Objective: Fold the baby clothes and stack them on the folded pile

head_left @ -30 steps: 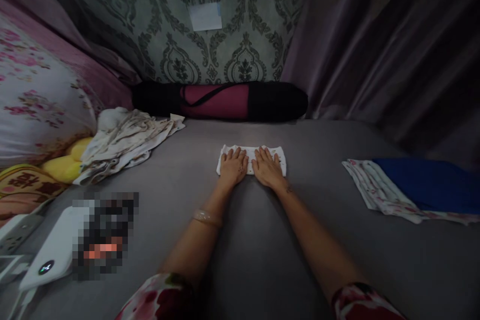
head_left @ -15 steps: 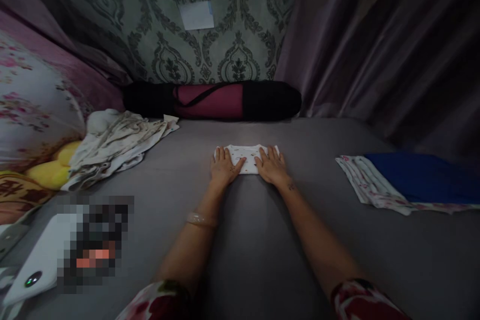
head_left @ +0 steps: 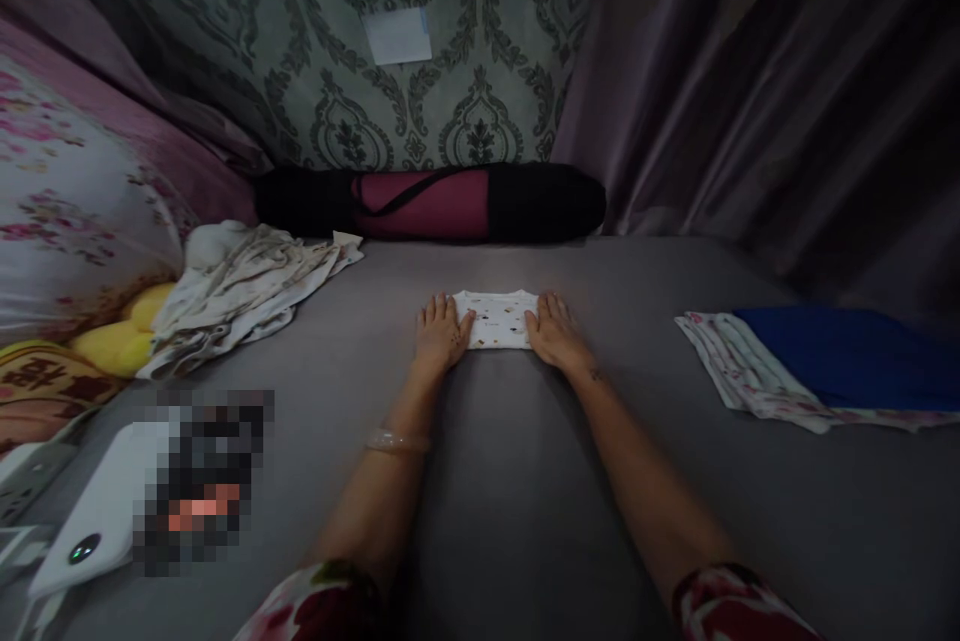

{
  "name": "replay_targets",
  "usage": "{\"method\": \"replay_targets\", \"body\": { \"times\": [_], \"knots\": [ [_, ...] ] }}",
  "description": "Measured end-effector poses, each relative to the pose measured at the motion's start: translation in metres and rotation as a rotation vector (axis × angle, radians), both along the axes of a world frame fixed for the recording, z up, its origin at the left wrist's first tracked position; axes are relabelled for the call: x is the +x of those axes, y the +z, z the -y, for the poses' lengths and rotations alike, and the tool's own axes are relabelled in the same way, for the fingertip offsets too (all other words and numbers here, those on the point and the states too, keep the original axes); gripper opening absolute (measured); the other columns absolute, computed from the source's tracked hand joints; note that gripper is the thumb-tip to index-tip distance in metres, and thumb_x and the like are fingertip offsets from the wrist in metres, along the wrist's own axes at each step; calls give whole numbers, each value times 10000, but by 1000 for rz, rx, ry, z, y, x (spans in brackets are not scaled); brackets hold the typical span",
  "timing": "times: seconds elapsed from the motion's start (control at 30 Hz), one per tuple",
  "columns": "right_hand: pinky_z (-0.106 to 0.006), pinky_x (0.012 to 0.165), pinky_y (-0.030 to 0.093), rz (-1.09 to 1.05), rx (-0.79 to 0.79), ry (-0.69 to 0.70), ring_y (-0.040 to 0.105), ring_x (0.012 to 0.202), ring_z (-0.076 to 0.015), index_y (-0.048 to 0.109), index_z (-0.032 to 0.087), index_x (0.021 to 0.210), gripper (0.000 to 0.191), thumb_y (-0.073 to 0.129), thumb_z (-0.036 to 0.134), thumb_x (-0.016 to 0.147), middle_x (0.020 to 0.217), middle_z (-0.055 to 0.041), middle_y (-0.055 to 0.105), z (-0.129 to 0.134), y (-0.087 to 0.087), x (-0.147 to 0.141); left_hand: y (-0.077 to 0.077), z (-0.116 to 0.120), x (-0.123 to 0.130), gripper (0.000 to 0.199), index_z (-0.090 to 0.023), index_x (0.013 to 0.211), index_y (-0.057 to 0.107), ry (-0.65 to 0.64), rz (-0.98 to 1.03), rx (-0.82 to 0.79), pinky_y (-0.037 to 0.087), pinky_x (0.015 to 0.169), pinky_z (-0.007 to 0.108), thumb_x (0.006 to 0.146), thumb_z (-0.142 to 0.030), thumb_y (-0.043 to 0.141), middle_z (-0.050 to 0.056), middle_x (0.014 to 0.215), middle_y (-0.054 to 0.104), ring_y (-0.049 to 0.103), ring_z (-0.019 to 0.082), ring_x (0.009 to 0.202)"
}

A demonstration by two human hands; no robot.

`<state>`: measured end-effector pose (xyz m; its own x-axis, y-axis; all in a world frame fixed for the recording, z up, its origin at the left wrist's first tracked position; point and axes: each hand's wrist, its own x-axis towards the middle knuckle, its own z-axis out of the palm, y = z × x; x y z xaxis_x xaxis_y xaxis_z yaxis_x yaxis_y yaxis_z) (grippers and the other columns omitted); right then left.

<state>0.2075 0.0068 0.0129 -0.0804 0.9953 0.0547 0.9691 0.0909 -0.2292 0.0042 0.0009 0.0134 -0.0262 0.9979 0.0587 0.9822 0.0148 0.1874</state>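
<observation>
A small white garment with a scattered print, folded into a flat rectangle, lies on the grey bed sheet in front of me. My left hand rests flat over its left end, fingers stretched forward and thumb on the cloth. Over the right end lies my right hand, also flat with the fingers extended. Both palms face down and grip nothing. The garment's side edges are hidden under the hands; its middle shows between them.
At the right lie folded patterned cloth and blue cloth. A pile of light printed clothes is on the left, beside a yellow plush thing. Nearer are a white power bank and a pixelated patch. A black-and-maroon roll bag lies along the wall.
My hands have slid apart, outward toward the garment's two ends, so more of its printed middle shows. The view has shifted slightly.
</observation>
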Motion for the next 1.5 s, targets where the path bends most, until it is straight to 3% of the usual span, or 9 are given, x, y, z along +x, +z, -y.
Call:
{"method": "replay_targets", "body": {
  "times": [0.13, 0.47, 0.67, 0.87, 1.13, 1.27, 1.33, 1.43, 1.5],
  "knots": [
    [-433, 1179, 90, 18, 156, 69, 171, 1454, -273, 323, 8, 1467, 637, 180, 393, 979, 1559, -171, 268, 2, 4, -1, 6, 3, 7, 684, -30, 1453, 362, -67, -41, 176, 102, 1193, 446, 985, -483, 153, 175, 1549, 287, 163, 296, 1465],
    [-394, 1176, 144, 32, 2, 58, 183, 1449, -293, 306, -39, 1464, 661, 186, 392, 977, 1550, -194, 275, -3, -10, 5, -14, -8, -3, 723, -3, 1458, 333, -35, 48, -16, 192, 1174, 436, 973, -517, 181, 187, 1548, 279, 204, 322, 1450],
    [-426, 1165, 181, 17, -16, 60, 201, 1443, -289, 325, -14, 1460, 647, 184, 390, 976, 1550, -185, 281, -4, -2, 7, -4, -7, -5, 671, -27, 1464, 333, -39, 21, -53, 194, 1176, 428, 984, -471, 182, 160, 1550, 291, 217, 303, 1449],
    [-436, 1168, 143, 10, 155, 107, 202, 1444, -276, 351, 34, 1459, 625, 182, 406, 986, 1545, -174, 301, 3, 9, -11, 8, 3, 11, 652, -46, 1446, 380, -95, -65, 169, 154, 1185, 443, 993, -448, 138, 159, 1530, 338, 208, 285, 1455],
    [-523, 1149, 128, 53, 45, 115, 232, 1434, -283, 362, 191, 1482, 560, 217, 416, 991, 1561, -113, 291, 8, -6, -22, -6, 4, 20, 637, -165, 1487, 333, -124, 4, -18, 146, 1168, 528, 970, -518, 218, 127, 1560, 278, 223, 307, 1449],
    [-518, 1152, 127, 67, 6, 124, 216, 1442, -277, 348, 190, 1489, 556, 228, 412, 993, 1568, -113, 274, 8, -2, -18, -1, -1, 16, 587, -186, 1441, 406, -102, 144, -25, 147, 1167, 520, 957, -504, 312, 116, 1546, 319, 246, 298, 1441],
    [-519, 1152, 132, 67, -37, 124, 213, 1444, -281, 344, 184, 1490, 555, 228, 407, 994, 1571, -118, 262, 7, 4, -18, 4, -6, 11, 505, -183, 1355, 502, -96, 307, -2, 235, 1143, 482, 959, -452, 342, 120, 1471, 449, 367, 274, 1381],
    [-538, 1149, 124, 67, -70, 116, 210, 1444, -294, 344, 147, 1487, 562, 217, 391, 997, 1567, -151, 258, 5, 18, -26, 12, -15, -1, 458, -137, 1121, 642, -72, 621, 54, 439, 972, 373, 974, -397, 295, 135, 1150, 678, 603, 240, 1103],
    [-531, 1152, 119, 66, -43, 149, 207, 1445, -293, 341, 120, 1485, 568, 214, 384, 998, 1560, -169, 267, 4, 28, -37, 14, -21, -10, 473, -125, 984, 670, -28, 775, 115, 484, 847, 325, 975, -404, 287, 125, 969, 707, 647, 230, 947]
  ]
}}
